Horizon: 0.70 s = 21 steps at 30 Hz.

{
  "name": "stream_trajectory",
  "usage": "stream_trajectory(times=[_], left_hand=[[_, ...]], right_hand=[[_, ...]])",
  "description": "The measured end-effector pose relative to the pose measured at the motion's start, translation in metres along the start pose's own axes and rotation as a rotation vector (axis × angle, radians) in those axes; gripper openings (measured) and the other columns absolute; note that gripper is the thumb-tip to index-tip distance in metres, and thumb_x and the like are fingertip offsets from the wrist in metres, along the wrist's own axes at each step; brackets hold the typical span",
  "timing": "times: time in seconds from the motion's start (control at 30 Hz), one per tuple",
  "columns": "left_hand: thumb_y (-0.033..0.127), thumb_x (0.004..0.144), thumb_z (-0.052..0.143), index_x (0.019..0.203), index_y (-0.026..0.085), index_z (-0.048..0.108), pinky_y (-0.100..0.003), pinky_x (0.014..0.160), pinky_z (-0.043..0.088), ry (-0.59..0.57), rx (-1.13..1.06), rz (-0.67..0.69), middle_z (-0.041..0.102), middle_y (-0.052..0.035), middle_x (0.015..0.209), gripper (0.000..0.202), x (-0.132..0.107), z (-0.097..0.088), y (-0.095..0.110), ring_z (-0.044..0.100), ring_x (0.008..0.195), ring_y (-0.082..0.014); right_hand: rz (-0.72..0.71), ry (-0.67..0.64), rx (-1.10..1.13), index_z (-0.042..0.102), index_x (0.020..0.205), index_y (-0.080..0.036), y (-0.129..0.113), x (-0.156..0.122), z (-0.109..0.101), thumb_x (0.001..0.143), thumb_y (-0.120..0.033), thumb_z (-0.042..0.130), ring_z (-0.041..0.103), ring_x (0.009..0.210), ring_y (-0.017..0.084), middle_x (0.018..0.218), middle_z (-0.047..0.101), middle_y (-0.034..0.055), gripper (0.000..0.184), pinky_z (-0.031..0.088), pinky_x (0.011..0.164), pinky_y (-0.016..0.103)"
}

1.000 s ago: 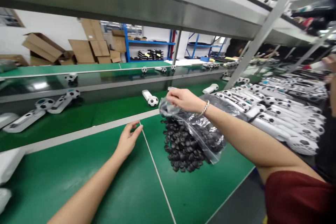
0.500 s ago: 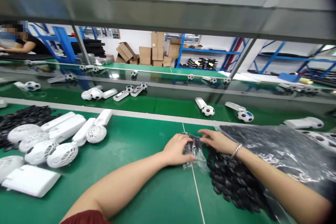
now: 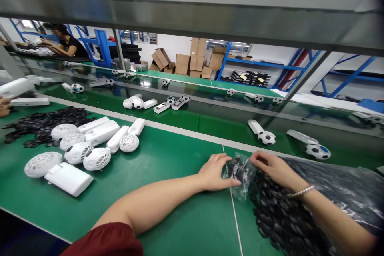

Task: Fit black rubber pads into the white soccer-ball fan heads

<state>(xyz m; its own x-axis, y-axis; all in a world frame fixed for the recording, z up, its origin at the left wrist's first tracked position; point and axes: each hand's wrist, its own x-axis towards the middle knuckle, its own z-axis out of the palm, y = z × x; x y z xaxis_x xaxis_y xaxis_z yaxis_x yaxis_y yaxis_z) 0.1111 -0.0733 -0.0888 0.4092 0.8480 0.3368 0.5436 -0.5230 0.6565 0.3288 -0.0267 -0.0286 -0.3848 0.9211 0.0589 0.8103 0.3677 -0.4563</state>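
A small clear plastic bag (image 3: 240, 172) with black pieces in it lies on the green work surface (image 3: 177, 212) between my hands. My left hand (image 3: 214, 173) holds the bag's left side, its thumb and fingers curved around it. At the bag's upper right edge, my right hand (image 3: 271, 167) pinches the film with thumb and fingers. Below my right hand and wrist spreads a pile of black pieces (image 3: 279, 212). A large clear bag of black pieces (image 3: 339, 184) lies behind and right of that wrist, partly hidden by the arm.
White ball-headed units (image 3: 97, 159) are grouped at left, near another black pile (image 3: 49, 124). Another person's hand (image 3: 4, 107) shows at the left edge. Beyond a pale rail, the green belt (image 3: 210, 124) carries football-patterned units (image 3: 266, 137). A metal overhead shelf (image 3: 186, 16) crosses above.
The view has turned left, so everything sits further right, and another person's hand now shows at left. Both my hands remain at the small bag, which looks more spread out between them.
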Motion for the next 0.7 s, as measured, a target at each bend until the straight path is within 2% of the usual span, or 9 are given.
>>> stream_trajectory(times=[0.1, 0.23, 0.3, 0.43, 0.6, 0.7], left_hand=[[0.060, 0.068, 0.059, 0.127, 0.015, 0.040, -0.040, 0.101, 0.036, 0.026, 0.003, -0.035, 0.042, -0.0148, 0.132, 0.076, 0.001, -0.002, -0.001, 0.035, 0.124, -0.0262], [0.055, 0.066, 0.065, 0.126, 0.016, 0.042, -0.040, 0.103, 0.033, 0.004, -0.008, -0.006, 0.042, -0.0142, 0.132, 0.075, 0.003, -0.001, -0.001, 0.035, 0.124, -0.0258], [0.053, 0.067, 0.064, 0.126, 0.015, 0.042, -0.043, 0.104, 0.030, -0.006, -0.024, 0.001, 0.040, -0.0157, 0.132, 0.073, 0.003, 0.000, -0.001, 0.033, 0.125, -0.0269], [0.049, 0.069, 0.063, 0.127, 0.013, 0.040, -0.046, 0.105, 0.026, -0.029, -0.040, 0.007, 0.037, -0.0171, 0.134, 0.071, 0.008, 0.003, -0.006, 0.030, 0.127, -0.0290], [0.047, 0.066, 0.066, 0.127, 0.014, 0.040, -0.046, 0.104, 0.029, -0.071, 0.011, 0.012, 0.037, -0.0159, 0.135, 0.074, 0.008, 0.004, -0.007, 0.029, 0.127, -0.0292], [0.047, 0.065, 0.066, 0.128, 0.014, 0.039, -0.045, 0.104, 0.029, -0.088, 0.052, 0.011, 0.036, -0.0153, 0.136, 0.076, 0.007, 0.005, -0.006, 0.029, 0.127, -0.0285]], right_hand=[[0.000, 0.165, -0.074, 0.057, 0.075, -0.023, -0.008, -0.007, -0.019, 0.076, -0.044, 0.045, 0.057, 0.061, 0.019, 0.071, 0.064, 0.0027, 0.024, 0.044, 0.060, 0.031], [-0.103, 0.332, -0.212, 0.056, 0.080, -0.022, -0.022, -0.020, -0.033, 0.079, -0.035, 0.043, 0.058, 0.075, 0.021, 0.081, 0.064, 0.0066, 0.018, 0.043, 0.071, 0.031], [-0.158, 0.382, -0.297, 0.055, 0.081, -0.020, -0.027, -0.024, -0.036, 0.082, -0.030, 0.040, 0.057, 0.079, 0.020, 0.082, 0.062, 0.0078, 0.019, 0.042, 0.075, 0.031], [-0.195, 0.410, -0.475, 0.055, 0.080, -0.017, -0.026, -0.025, -0.037, 0.083, -0.024, 0.042, 0.056, 0.077, 0.019, 0.080, 0.061, 0.0072, 0.015, 0.039, 0.071, 0.029], [-0.242, 0.485, -0.652, 0.053, 0.081, -0.017, -0.023, -0.031, -0.045, 0.085, -0.022, 0.041, 0.056, 0.079, 0.018, 0.082, 0.062, 0.0068, 0.014, 0.035, 0.069, 0.029], [-0.300, 0.577, -0.672, 0.052, 0.083, -0.018, -0.021, -0.035, -0.052, 0.086, -0.022, 0.040, 0.056, 0.081, 0.019, 0.087, 0.064, 0.0074, 0.013, 0.036, 0.071, 0.030]])
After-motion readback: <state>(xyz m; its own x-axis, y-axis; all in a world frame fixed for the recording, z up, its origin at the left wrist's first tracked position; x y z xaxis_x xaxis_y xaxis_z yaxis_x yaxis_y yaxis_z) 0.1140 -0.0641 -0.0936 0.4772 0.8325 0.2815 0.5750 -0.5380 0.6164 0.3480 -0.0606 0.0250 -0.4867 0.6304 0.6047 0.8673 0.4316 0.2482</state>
